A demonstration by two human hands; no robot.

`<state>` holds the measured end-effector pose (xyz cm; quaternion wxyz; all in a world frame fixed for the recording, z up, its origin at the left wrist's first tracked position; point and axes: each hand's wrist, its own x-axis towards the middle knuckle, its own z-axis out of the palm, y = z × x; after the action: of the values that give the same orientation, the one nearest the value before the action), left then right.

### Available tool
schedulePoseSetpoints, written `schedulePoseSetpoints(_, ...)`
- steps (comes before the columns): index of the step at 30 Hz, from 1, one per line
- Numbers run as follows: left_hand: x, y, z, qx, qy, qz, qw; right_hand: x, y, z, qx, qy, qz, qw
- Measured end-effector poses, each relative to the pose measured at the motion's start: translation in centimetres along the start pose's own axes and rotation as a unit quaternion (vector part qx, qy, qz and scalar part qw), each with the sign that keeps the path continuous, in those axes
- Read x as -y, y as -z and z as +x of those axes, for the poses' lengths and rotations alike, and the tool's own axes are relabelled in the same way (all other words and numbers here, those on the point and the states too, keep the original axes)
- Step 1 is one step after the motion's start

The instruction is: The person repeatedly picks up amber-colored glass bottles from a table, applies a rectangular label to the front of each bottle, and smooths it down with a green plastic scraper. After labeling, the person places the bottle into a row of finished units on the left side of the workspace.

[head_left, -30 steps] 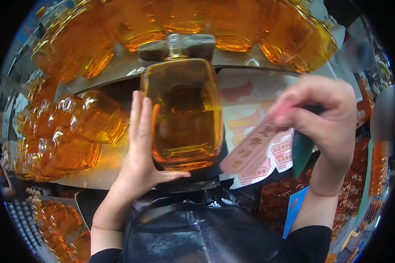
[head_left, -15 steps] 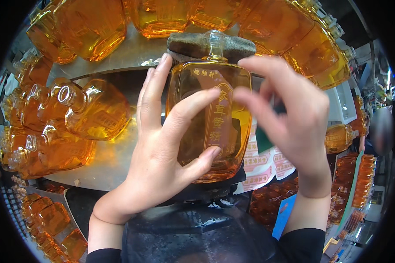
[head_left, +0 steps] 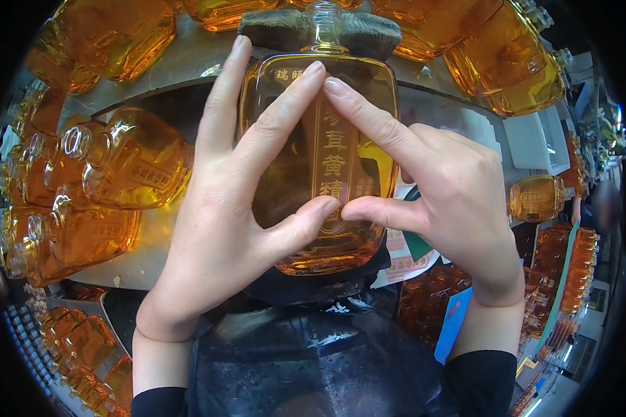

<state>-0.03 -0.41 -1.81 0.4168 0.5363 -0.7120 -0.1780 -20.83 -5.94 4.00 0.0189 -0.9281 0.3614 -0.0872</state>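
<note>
A flat-faced glass bottle (head_left: 285,160) of amber liquid lies on its back in front of me, its bare neck over a grey cloth pad (head_left: 368,31). A narrow gold-lettered label (head_left: 334,163) runs down its face. My left hand (head_left: 229,187) is spread, forefinger and thumb tips touching the label's upper and lower parts. From the other side, my right hand (head_left: 445,174) meets it with its own forefinger and thumb on the label. The right hand's other fingers are curled, and a dark green flat piece (head_left: 416,247) under them appears gripped there, its upper part hidden.
Several amber bottles (head_left: 139,160) stand close on the left, and more bottles (head_left: 118,42) line the far side. Printed label sheets (head_left: 403,264) lie right of the bottle, near a white bin (head_left: 535,142). A blue flat item (head_left: 452,323) is beside my right forearm.
My right hand has come in and down onto the label, its thumb now near the left thumb. The left forefinger has shifted up toward the label's top. The green piece has moved lower.
</note>
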Motion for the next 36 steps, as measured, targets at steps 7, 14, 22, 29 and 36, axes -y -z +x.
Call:
schedulePoseSetpoints(7, 0.07, -0.40, -0.31, -0.004, 0.005, -0.006, 1.000, -0.37, 0.05, 0.16, 0.024, -0.005, 0.013, 1.000)
schedulePoseSetpoints(14, -0.01, -0.52, -0.21, -0.006, 0.005, -0.009, 1.000, -0.48, 0.06, 0.21, 0.020, 0.000, 0.004, 1.000)
schedulePoseSetpoints(22, 0.01, -0.21, -0.09, 0.006, -0.001, -0.020, 1.000, 0.01, -0.01, 0.01, 0.008, 0.007, -0.040, 0.999)
schedulePoseSetpoints(29, -0.02, -0.20, -0.13, 0.010, 0.004, -0.047, 0.999, 0.00, 0.16, 0.07, 0.028, 0.007, -0.028, 0.999)
schedulePoseSetpoints(36, -0.22, -0.08, -0.34, 0.017, 0.028, -0.083, 0.996, 0.17, 0.07, 0.14, 0.023, 0.008, -0.021, 0.999)
